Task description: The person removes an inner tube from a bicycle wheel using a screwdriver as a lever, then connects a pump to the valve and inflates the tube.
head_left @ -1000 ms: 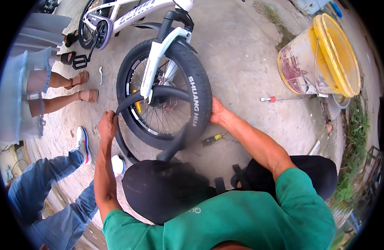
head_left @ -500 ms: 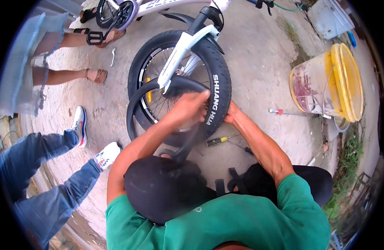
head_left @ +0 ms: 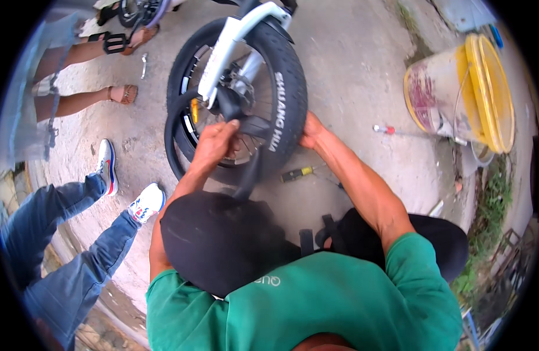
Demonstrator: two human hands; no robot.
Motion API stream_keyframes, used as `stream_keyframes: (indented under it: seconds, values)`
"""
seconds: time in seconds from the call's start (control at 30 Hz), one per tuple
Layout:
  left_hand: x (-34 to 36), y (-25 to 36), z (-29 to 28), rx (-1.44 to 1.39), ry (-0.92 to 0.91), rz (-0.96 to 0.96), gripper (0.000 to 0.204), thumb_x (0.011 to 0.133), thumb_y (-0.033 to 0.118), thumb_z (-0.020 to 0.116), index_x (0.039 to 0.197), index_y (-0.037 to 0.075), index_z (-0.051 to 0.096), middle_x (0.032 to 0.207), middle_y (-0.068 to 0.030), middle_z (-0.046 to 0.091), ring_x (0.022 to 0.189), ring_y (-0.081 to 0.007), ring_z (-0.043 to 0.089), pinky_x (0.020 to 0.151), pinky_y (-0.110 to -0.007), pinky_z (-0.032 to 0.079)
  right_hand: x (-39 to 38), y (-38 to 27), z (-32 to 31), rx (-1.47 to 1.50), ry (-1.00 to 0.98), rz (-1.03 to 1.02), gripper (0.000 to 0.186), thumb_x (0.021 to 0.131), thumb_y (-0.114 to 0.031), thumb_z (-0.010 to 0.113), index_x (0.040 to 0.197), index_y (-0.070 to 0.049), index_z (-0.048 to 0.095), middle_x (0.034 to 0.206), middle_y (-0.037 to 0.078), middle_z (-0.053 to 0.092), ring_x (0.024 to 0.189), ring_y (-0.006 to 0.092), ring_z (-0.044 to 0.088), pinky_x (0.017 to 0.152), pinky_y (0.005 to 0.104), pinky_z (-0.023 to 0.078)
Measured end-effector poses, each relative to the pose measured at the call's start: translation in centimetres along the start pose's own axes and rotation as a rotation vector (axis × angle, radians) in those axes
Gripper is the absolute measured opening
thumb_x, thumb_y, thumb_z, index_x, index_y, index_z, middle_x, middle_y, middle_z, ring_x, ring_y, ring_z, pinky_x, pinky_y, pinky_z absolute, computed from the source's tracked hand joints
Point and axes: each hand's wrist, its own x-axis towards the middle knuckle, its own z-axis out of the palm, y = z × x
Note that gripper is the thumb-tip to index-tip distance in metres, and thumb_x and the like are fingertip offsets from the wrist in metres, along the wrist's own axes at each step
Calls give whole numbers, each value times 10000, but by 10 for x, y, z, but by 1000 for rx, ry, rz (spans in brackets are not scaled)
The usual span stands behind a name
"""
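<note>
A black bicycle tire (head_left: 292, 102) with pale lettering sits around a spoked front wheel, under a white fork (head_left: 227, 55). A black inner tube (head_left: 174, 137) hangs out of it in loops, one crossing the spokes and another curving past the left side. My left hand (head_left: 215, 143) is closed at the tube near the wheel's middle, thumb on top and fingers curled under. My right hand (head_left: 311, 131) grips the tire's right side; its fingertips are hidden behind the rubber. A yellow reflector (head_left: 194, 110) shows between the spokes.
A yellow-handled screwdriver (head_left: 297, 174) lies right of the wheel. Farther right are a red-and-silver tool (head_left: 384, 129) and a yellow-rimmed bucket (head_left: 436, 96). A wrench (head_left: 144, 65) lies at the left, near two people's feet, one pair in white sneakers (head_left: 147, 202).
My left hand has moved left and slightly down, off the tire's inner right side. The wheel appears higher and farther left in view. My right hand stays on the tire.
</note>
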Motion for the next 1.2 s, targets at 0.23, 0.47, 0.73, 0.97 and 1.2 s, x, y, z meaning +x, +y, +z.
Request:
stream_keyframes:
  seconds: [0.23,0.47,0.73,0.97,1.2]
  values:
    - [3,15,30,-132,-54,24,415,1054,360,580,1027,-32,713,846,-114,733,773,-195,703,749,-317,556,-7,-13,-4,-66,26,23,242,1000,-270,664,1116,-65,718,1039,68,753,881,162,713,858,365,593]
    - [-4,36,54,-298,-184,-48,385,1064,340,577,1169,-21,665,1062,-113,729,981,-207,691,896,-363,555,-5,-18,1,-204,102,-6,271,1019,-271,615,1115,-39,716,1054,91,748,902,192,712,894,375,579]
    - [-25,39,56,-113,-199,23,430,1020,301,653,1306,-18,614,1179,-105,677,1081,-208,638,978,-390,499,-2,-25,-3,-185,56,30,273,1049,-268,566,1113,-45,710,1038,85,747,911,184,718,882,371,591]
    - [-28,44,55,-239,-398,36,644,976,247,650,1522,27,388,1275,-68,606,1170,-166,553,1025,-338,428,-2,-29,1,-224,41,4,254,1051,-237,555,1101,-40,707,1017,90,743,846,170,727,801,347,625]
    - [-23,51,68,-434,-546,-42,629,967,279,649,1505,59,407,1075,4,568,949,-87,500,876,-280,414,-1,-30,2,-197,-2,-10,243,1031,-214,582,1112,-16,697,1018,99,741,839,175,729,771,345,630]
